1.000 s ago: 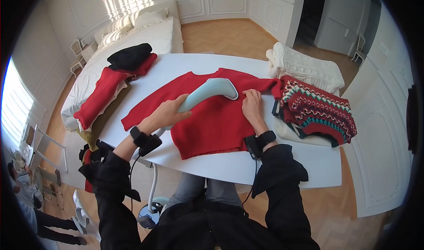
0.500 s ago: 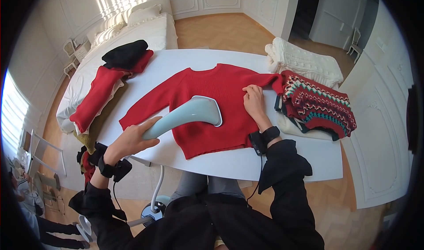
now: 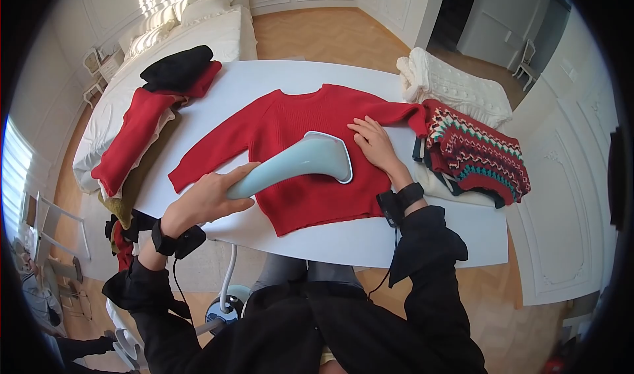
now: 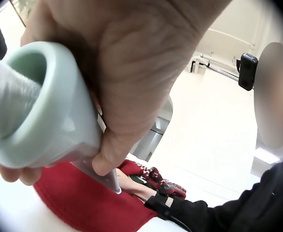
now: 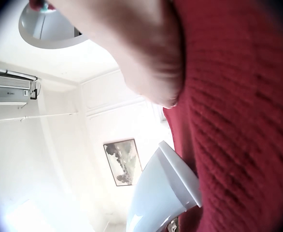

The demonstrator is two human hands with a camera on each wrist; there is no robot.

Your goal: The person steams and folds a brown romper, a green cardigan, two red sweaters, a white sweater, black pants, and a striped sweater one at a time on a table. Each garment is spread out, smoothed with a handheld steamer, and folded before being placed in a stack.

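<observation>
A red knit sweater (image 3: 304, 209) lies spread on the white table (image 3: 462, 242), its neckline toward the far edge. My left hand (image 3: 208, 202) grips the handle of a pale blue garment steamer (image 3: 297, 166), whose wide head overlaps the sweater's middle. In the left wrist view, fingers and thumb wrap the handle (image 4: 69, 116), with a whitish hose (image 4: 6, 99) entering its end. My right hand (image 3: 376, 146) rests on the sweater's right side, fingers extended. The right wrist view shows the steamer head (image 5: 163, 186) right at the ribbed knit.
Folded knitwear, a patterned sweater (image 3: 475, 156) and a cream cable knit (image 3: 456, 86), is stacked at the right. Red and black garments (image 3: 175, 70) lie at the left. The steamer's base (image 3: 224, 311) and hose (image 3: 229, 271) stand below the table's front edge. A bed (image 3: 218, 37) is beyond.
The steamer first came down and left from the upper chest of the sweater, then moved slightly right and up. My right hand's fingers have straightened and spread on the cloth.
</observation>
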